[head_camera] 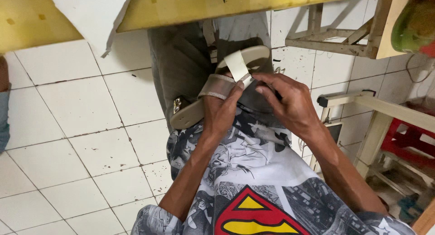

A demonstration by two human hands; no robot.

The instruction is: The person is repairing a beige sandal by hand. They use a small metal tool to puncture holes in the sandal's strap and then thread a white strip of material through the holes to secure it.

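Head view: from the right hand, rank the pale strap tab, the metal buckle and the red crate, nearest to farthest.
From the right hand:
1. Pale strap tab, at its fingertips on the beige sandal.
2. Metal buckle, left, on the sandal's far side past the left hand.
3. Red crate, far right, under the wooden frame.

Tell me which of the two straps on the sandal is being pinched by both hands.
It is the pale cream strap standing up near the sandal toe end, pinched by the left hand and right hand. The brownish mesh strap merely lies under the left hand.

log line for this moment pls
left hand: holds sandal | right hand: pinching pale strap | on lap
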